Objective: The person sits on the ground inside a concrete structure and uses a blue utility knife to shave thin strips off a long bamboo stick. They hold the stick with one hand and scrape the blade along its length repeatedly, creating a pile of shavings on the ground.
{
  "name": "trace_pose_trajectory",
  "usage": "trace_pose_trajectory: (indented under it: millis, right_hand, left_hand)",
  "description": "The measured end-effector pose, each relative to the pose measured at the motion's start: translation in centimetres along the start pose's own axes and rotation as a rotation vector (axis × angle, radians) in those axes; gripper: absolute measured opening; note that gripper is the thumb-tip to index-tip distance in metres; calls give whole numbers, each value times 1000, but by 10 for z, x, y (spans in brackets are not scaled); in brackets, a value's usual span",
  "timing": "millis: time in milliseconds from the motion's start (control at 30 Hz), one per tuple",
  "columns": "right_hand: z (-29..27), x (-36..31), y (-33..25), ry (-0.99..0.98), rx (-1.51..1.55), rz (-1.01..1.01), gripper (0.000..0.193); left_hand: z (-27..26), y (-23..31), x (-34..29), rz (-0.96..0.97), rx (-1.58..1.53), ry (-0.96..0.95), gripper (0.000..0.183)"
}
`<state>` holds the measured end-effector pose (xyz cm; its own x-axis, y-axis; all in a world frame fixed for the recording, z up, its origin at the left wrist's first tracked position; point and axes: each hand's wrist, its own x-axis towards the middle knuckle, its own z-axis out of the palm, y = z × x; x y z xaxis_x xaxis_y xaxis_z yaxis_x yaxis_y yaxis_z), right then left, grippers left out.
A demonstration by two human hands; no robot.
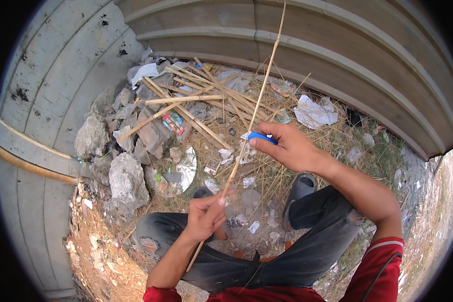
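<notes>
A long, thin bamboo stick [261, 90] slants up and away from my lap toward the corrugated wall. Near its lower end my left hand [207, 217] is closed around it, thumb along the top, and the tail end sticks out below over my thigh. My right hand [288, 147] grips a blue-handled tool [262, 138], which looks like a cutter knife, against the stick's middle. Its blade is mostly hidden where it meets the stick. Beyond both hands lies a loose pile of split bamboo strips [201, 98], crossing one another on the ground.
Rubble rocks [127, 181] are heaped at the left, beside a grey panel wall [70, 65]. A brown corrugated metal wall [332, 50] closes off the far side. Paper scraps [314, 111], dry grass and litter cover the ground around my sandalled feet [302, 187].
</notes>
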<state>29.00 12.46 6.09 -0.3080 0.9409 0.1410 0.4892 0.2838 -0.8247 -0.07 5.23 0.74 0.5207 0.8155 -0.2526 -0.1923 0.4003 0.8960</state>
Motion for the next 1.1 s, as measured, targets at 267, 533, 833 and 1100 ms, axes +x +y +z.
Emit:
trace_pose_trajectory:
  millis: [267, 533, 833, 1100]
  right_hand:
    - [10, -8, -17, 7, -198, 40, 28]
    - [29, -14, -19, -44, -91, 29, 29]
    - [30, -4, 2, -265, 429, 314, 35]
    - [33, -13, -12, -61, -161, 21, 35]
  left_hand:
    - [-2, 1, -1, -5, 0, 0, 38]
    - [-1, 4, 1, 12, 11, 26, 39]
    - [-1, 6, 1, -29, -12, 11, 39]
    - [-1, 6, 5, -34, -2, 42, 39]
